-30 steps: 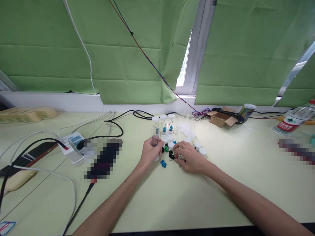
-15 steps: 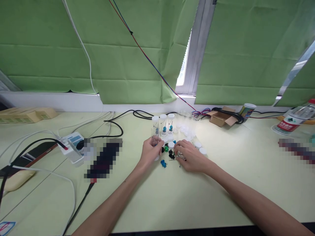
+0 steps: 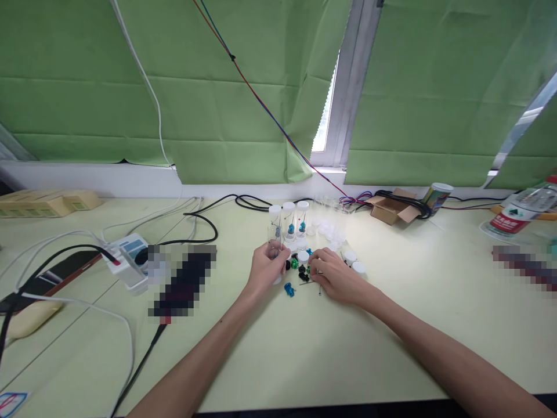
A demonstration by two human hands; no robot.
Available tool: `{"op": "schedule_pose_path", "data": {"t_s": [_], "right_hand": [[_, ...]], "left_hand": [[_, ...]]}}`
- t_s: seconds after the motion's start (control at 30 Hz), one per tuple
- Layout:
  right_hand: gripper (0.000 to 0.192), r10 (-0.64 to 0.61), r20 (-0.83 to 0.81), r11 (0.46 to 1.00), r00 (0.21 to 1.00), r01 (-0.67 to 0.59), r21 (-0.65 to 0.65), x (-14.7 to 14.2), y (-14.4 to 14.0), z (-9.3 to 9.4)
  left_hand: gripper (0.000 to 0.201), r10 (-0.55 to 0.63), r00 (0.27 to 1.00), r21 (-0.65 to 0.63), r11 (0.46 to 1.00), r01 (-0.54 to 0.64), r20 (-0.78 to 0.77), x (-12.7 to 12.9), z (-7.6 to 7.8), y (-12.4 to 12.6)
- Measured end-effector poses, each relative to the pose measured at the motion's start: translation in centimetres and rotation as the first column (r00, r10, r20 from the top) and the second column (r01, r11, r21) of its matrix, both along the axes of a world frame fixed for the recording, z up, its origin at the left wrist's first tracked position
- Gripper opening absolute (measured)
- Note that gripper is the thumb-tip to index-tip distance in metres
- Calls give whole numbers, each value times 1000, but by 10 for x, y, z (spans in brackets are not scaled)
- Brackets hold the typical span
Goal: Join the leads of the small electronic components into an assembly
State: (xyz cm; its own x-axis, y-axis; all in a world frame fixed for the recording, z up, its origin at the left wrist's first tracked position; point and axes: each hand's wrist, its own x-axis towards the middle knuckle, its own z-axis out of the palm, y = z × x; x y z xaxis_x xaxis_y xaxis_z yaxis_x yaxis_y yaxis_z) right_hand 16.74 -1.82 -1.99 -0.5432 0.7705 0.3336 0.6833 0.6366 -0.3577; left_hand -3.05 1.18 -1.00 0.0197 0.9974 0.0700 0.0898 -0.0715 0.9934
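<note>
My left hand point(image 3: 268, 268) is closed around a clear plastic tube point(image 3: 274, 233) held upright, its top rising above my fingers. My right hand point(image 3: 335, 274) has its fingers bent down and drawn together among small loose parts; whatever they pinch is hidden. Between the hands lie a green piece point(image 3: 295, 263), black pieces point(image 3: 303, 277) and a white cap point(image 3: 303, 256). A blue piece point(image 3: 289, 289) lies nearer to me, beside a thin metal pin point(image 3: 306, 283). Behind the hands, capped tubes point(image 3: 289, 219) stand in a row with blue pieces inside.
Translucent pieces point(image 3: 331, 232) cluster behind my right hand, with white caps point(image 3: 358, 267) to its right. An open cardboard box point(image 3: 391, 209), a printed canister point(image 3: 436, 198) and a bottle point(image 3: 520, 212) stand at the back right. A power strip point(image 3: 133, 264) with cables sits at left.
The fingers of my right hand have shifted slightly over the small parts, and a green piece now shows by the fingertips. My left hand stays in place with the tube.
</note>
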Motion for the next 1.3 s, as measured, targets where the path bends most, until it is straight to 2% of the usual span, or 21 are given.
{"op": "schedule_pose_path", "data": {"t_s": [0.2,0.37,0.5,0.7,0.83,1.03,1.17,1.3], "right_hand": [[11,-59,-229,998,972,50,-45,3,5,-3],[11,-207,-430,977,879,166,-132,3,12,-4],[17,-266,-550,964,791,209,-166,1,13,-2],[16,-215,-692,968,689,243,-58,-1,8,2],[13,-182,-746,960,640,280,6,-3,4,4],[7,-164,-819,925,550,374,65,-3,1,6],[7,-129,-826,921,549,374,105,-5,0,5],[6,-84,-806,924,585,348,157,-6,-2,4]], "left_hand": [[17,11,999,17,1000,-10,-42,0,2,-2],[18,33,990,104,994,-19,-137,0,4,-4],[16,72,977,218,976,-27,-198,1,4,-6],[9,110,927,355,934,26,-358,1,5,-9],[7,104,887,395,914,94,-450,0,4,-9],[10,91,731,361,906,221,-677,0,5,-13],[10,63,649,313,908,277,-758,1,5,-15],[8,28,643,296,902,314,-765,2,2,-15]]}}
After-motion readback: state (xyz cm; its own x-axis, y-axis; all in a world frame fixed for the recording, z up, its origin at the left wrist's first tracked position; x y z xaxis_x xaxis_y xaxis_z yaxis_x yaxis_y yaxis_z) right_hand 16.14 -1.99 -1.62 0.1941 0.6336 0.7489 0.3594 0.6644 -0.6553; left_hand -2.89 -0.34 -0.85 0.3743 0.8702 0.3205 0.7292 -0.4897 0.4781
